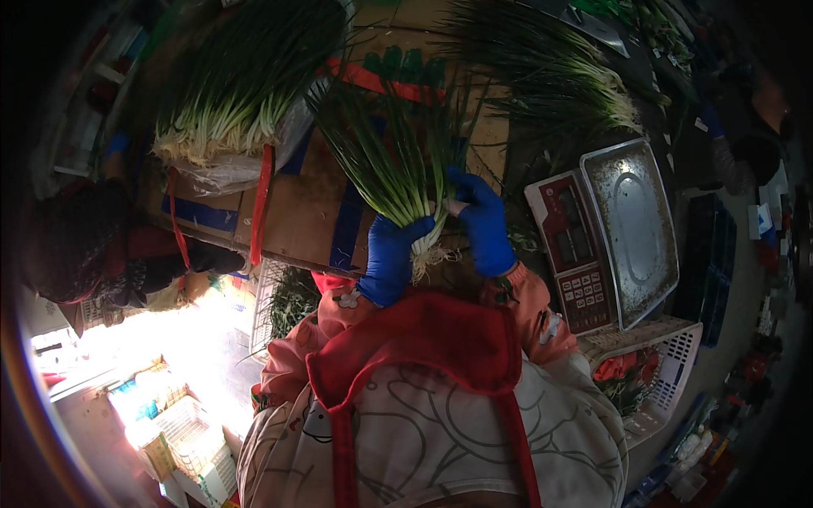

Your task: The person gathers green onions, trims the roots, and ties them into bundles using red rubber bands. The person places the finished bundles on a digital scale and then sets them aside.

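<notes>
My left hand (395,251), in a blue glove, is closed around a bunch of green onions (397,171) just above the white roots, which hang below the fist; the dark leaves fan out away from me. At the bunch's right side is my right hand (481,222), also blue-gloved, with bare fingertips near the stalks; whether it grips any of them is unclear. A big pile of green onions (222,120) lies on plastic at the upper left. Another pile of green onions (571,89) lies at the upper right.
Right of my hands stands a digital scale (575,251) with a metal pan (630,228). White plastic crates (674,374) (263,311) hold greens at both sides. Red straps (261,206) hang over the cardboard (298,222). A co-worker (89,247) is at the left, another person (740,159) at the far right.
</notes>
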A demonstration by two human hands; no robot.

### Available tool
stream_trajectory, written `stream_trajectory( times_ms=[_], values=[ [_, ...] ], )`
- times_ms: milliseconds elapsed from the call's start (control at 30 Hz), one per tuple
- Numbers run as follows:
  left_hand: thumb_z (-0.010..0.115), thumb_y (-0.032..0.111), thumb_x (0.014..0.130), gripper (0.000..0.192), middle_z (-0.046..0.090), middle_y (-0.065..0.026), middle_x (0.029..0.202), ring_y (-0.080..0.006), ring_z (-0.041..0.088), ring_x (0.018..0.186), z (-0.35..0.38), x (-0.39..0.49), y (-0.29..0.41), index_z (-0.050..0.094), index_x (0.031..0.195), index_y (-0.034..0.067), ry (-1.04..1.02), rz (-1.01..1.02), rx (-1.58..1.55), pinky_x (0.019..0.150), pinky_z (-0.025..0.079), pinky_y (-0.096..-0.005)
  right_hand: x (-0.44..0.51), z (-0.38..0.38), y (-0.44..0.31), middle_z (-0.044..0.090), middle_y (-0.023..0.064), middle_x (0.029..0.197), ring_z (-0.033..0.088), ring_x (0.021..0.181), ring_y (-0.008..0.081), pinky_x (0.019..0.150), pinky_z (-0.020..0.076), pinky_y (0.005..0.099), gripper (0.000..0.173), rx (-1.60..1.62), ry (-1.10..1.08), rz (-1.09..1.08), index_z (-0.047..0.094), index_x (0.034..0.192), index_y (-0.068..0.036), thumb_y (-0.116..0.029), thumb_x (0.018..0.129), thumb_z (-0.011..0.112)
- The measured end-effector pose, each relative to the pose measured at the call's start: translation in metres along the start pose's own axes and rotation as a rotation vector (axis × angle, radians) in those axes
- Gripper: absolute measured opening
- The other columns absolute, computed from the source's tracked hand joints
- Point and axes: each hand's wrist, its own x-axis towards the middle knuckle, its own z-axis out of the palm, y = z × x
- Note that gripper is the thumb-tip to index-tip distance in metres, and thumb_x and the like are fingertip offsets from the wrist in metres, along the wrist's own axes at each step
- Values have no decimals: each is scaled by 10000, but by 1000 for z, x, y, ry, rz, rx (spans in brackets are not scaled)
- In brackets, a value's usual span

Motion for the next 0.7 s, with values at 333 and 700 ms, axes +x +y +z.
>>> stream_trajectory(
  times_ms=[333,700],
  values=[
    [644,-55,781,404,645,-78,1074,-178,619,982,-2,-1,-11,562,1171,7,-100,-9,38,857,502,-291,14,4,-13,628,32,778,551,709,105,665,453,261,191,76,84,290,647,912,29,-118,798,689],
    [626,-80,783,418,636,-85,1093,-183,617,987,-2,3,-10,551,1185,4,-98,-37,29,872,496,-295,11,0,6,579,16,694,498,656,84,603,417,248,148,-164,233,-180,614,791,-7,-133,802,692]
  ],
)
